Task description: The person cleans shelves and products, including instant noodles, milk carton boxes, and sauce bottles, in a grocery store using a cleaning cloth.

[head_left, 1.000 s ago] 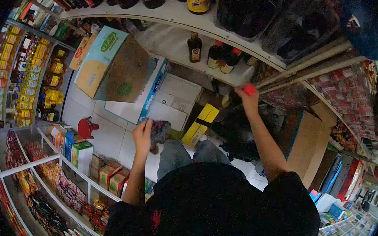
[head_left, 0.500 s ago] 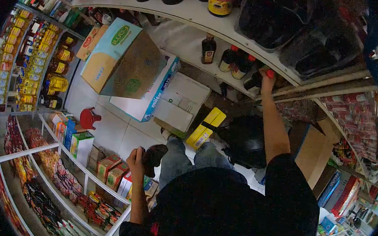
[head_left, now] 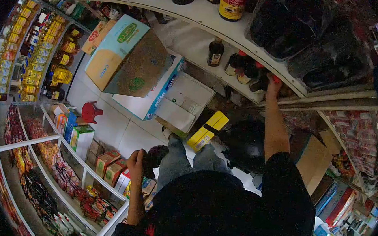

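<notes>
My right hand reaches onto the lower white shelf, its fingers closed round the red-capped top of a dark bottle at the right end of the row. Two more dark bottles with red caps stand to its left, the nearer one beside the held bottle. Farther left is a dark bottle with a pale label. My left hand is raised at the lower left with its fingers curled together; what it holds, if anything, is hidden.
Cardboard boxes stack on the tiled floor ahead. A yellow box lies near my knees. The upper shelf edge overhangs the bottles. A red stool stands left, beyond a white rack of packets.
My right hand has shifted slightly right in view and still grips the bottle's top. The held bottle now stands closer beside the other red-capped ones. My left hand has barely moved.
</notes>
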Available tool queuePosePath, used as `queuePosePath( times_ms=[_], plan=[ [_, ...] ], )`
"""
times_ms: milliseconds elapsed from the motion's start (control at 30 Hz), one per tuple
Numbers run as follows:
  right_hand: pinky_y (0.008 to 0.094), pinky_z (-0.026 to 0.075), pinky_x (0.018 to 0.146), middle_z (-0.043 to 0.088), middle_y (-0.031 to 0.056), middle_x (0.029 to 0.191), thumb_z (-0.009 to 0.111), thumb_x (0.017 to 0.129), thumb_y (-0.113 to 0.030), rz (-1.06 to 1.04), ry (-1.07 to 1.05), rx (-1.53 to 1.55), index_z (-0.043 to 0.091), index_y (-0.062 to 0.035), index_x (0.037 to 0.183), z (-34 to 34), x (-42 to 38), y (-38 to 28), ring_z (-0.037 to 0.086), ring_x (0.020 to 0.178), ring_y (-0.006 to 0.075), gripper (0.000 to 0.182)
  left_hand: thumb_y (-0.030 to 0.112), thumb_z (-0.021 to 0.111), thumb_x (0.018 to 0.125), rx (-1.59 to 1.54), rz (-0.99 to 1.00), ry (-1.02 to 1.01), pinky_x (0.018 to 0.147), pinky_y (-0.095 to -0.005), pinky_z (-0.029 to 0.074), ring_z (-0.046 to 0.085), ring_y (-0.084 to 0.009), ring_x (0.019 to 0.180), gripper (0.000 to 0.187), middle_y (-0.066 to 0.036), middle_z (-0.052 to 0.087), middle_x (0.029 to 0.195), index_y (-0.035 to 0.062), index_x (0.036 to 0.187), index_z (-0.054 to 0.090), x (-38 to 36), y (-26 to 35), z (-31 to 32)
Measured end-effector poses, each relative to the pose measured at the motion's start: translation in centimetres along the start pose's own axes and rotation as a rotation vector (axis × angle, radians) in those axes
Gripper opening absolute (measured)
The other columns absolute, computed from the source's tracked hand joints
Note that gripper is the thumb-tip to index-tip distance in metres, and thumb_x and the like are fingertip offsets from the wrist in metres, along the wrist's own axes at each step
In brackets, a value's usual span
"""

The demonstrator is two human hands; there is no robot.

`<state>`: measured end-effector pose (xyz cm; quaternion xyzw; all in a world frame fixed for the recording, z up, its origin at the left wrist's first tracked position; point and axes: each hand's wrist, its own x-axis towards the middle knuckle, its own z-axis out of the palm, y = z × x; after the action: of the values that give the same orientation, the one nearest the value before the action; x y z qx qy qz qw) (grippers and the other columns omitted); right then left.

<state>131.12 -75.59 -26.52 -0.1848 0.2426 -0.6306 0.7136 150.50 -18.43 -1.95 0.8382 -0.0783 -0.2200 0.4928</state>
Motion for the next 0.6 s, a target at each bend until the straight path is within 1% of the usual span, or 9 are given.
queuePosePath(
  times_ms=[100,167,200,300,367,433,500,533,600],
  plan=[
    [0.041,0.041,0.085,0.045,0.0101,0.11,0.064,0.073,-0.009,0.019,0.015,-0.386,0.044,-0.004,0.11,0.9,-0.1,-1.0,0.046,0.1,0.0246,0.042,0.019,0.051,0.084,0.06,-0.028,-0.081,0.054,-0.0242,0.037,0.044,-0.0084,0.059,0.026,-0.003,0.051,0.062,-0.0044,0.074,0.056,0.5,-0.5,0.1],
    [0.046,0.04,0.086,0.042,0.0117,0.115,0.061,0.076,-0.01,-0.053,-0.237,-0.749,0.04,-0.0022,0.116,0.4,0.5,-1.0,0.043,0.105,0.0253,0.046,0.019,0.051,0.084,0.031,-0.049,-0.101,0.054,-0.0243,0.037,0.045,-0.0087,0.059,0.026,-0.003,0.051,0.062,-0.0046,0.074,0.056,0.6,-0.4,0.3],
    [0.046,0.04,0.086,0.042,0.0117,0.115,0.061,0.076,-0.01,-0.055,-0.242,-0.749,0.04,-0.0022,0.116,0.3,0.7,-1.2,0.043,0.105,0.0253,0.046,0.02,0.052,0.083,-0.003,-0.066,-0.118,0.054,-0.0245,0.037,0.045,-0.0089,0.059,0.026,-0.003,0.052,0.062,-0.0048,0.074,0.056,0.8,-0.3,0.6],
    [0.0444,0.039,0.088,0.041,0.0126,0.117,0.063,0.075,-0.011,0.203,-0.345,-0.119,0.039,0.0006,0.118,2.2,-1.3,-2.4,0.041,0.107,0.0259,0.051,0.021,0.052,0.083,0.029,0.006,-0.11,0.054,-0.0247,0.038,0.045,-0.0091,0.059,0.028,-0.003,0.051,0.061,-0.0045,0.074,0.056,1.0,0.0,1.1],
    [0.0411,0.038,0.089,0.042,0.0127,0.119,0.062,0.075,-0.012,0.037,-0.112,-1.089,0.04,0.0015,0.118,5.9,-5.1,-3.3,0.04,0.109,0.0262,0.051,0.023,0.052,0.082,-0.028,0.015,-0.08,0.054,-0.0258,0.038,0.045,-0.0102,0.058,0.029,-0.005,0.05,0.059,-0.004,0.073,0.056,1.0,0.8,1.6],
    [0.0407,0.037,0.09,0.043,0.0142,0.119,0.062,0.075,-0.014,0.041,-0.093,-0.988,0.041,0.0016,0.118,3.0,-6.6,-2.9,0.042,0.108,0.0275,0.051,0.025,0.054,0.08,0.095,0.074,-0.105,0.057,-0.0283,0.04,0.048,-0.0142,0.058,0.028,-0.01,0.054,0.063,-0.0026,0.078,0.057,1.4,1.6,1.3],
    [0.0408,0.036,0.09,0.042,0.0173,0.122,0.064,0.075,-0.029,-0.229,0.066,-1.592,0.044,0.0001,0.118,1.2,-9.0,-3.3,0.042,0.108,0.0288,0.056,0.025,0.054,0.08,-0.002,0.08,0.022,0.059,-0.0294,0.041,0.052,-0.0154,0.061,0.027,-0.011,0.057,0.067,-0.002,0.08,0.058,1.7,1.3,1.7],
    [0.04,0.037,0.088,0.045,0.0159,0.118,0.063,0.075,-0.031,-0.299,-0.114,-1.513,0.045,0.0006,0.116,-6.3,-8.1,-0.9,0.043,0.105,0.0284,0.055,0.025,0.054,0.08,-0.018,0.083,0.032,0.062,-0.0299,0.042,0.054,-0.0166,0.065,0.027,-0.012,0.058,0.07,-0.0017,0.082,0.058,1.9,1.4,1.8],
    [0.039,0.039,0.084,0.047,0.015,0.113,0.058,0.079,-0.027,-0.12,-0.239,-1.301,0.048,-0.0001,0.112,-3.1,-14.8,-0.4,0.044,0.103,0.0265,0.044,0.025,0.054,0.08,-0.049,0.079,0.08,0.064,-0.0304,0.043,0.056,-0.0179,0.069,0.027,-0.013,0.058,0.072,-0.0014,0.084,0.058,2.2,1.8,1.5]
  ],
)
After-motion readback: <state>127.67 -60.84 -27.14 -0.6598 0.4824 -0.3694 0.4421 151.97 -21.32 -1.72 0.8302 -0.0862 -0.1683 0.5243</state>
